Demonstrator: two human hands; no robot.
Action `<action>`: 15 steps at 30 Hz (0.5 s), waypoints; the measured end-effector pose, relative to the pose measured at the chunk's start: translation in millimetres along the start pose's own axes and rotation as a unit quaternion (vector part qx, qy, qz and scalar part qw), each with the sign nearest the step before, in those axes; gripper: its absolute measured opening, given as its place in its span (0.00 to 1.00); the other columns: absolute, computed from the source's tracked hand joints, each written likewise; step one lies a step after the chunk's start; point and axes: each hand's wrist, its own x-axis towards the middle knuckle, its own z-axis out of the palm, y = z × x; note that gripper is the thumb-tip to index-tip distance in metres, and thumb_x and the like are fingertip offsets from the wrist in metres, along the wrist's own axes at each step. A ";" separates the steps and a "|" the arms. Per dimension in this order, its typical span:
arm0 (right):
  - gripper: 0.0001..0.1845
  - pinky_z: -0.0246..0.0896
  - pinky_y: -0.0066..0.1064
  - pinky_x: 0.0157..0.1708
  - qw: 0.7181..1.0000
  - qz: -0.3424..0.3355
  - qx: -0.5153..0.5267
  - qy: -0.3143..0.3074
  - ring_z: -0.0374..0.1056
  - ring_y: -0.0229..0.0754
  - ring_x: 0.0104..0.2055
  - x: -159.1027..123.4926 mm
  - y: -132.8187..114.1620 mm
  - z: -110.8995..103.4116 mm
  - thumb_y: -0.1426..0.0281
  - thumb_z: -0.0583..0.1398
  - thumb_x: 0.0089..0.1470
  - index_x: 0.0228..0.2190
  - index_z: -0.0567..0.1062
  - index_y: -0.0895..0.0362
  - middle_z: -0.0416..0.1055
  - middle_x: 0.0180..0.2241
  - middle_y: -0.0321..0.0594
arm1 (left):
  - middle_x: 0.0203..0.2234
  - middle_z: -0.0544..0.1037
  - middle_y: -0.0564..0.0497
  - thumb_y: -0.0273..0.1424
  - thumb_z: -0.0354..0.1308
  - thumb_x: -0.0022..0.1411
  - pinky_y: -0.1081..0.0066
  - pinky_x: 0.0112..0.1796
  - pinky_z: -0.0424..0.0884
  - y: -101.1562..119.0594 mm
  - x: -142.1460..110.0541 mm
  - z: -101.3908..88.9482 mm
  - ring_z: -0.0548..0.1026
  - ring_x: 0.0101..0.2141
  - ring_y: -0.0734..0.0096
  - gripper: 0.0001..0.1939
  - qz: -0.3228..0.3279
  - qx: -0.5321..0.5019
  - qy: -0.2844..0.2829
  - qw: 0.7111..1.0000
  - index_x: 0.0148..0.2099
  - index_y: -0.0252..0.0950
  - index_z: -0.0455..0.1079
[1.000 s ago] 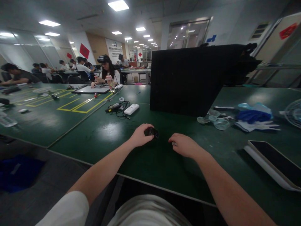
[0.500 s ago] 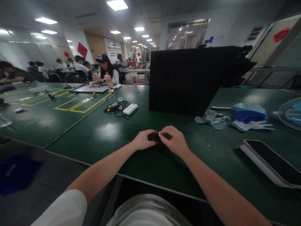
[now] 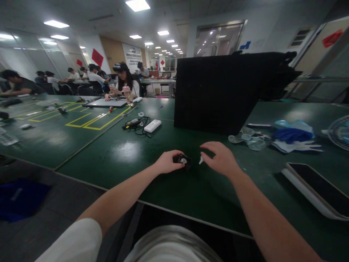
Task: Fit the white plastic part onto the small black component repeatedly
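1. The green table spans my view, and I judge that all the close work is happening over its near side.
2. Behind my hands stands the black box, well apart from them, so I have room to work in front of it.
3. To my right lies the slab, dark on top with pale sides. Farther back are the blue and white gloves. I touch neither.
4. My left hand is closed around the black part, fingers on the far side and thumb on the near. I cannot tell whether the part also rests on the table.
5. My right hand is curled, with the white piece at the thumb tip. Forefinger and thumb stand apart there, so I cannot tell which finger backs the hold.
6. The black part shows 1 pale disc beside my left thumb. The white piece is near the part but not touching it.
7. I read this as a 2-handed step: left steadies, right manages the small piece. The next move calls for a firm left hold and a light right pinch, as the white piece looks easy to drop.
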 end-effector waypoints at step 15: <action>0.22 0.60 0.50 0.55 0.960 0.009 -0.154 -0.233 0.65 0.54 0.56 1.9 11.9 32.8 0.72 0.55 0.58 0.53 0.77 0.51 0.70 0.56 0.46 | 0.48 0.79 0.50 0.37 0.66 0.55 0.62 0.53 0.72 4.4 -0.4 -2.9 0.77 0.47 0.62 0.23 -0.021 0.080 0.032 0.996 0.54 0.41 0.73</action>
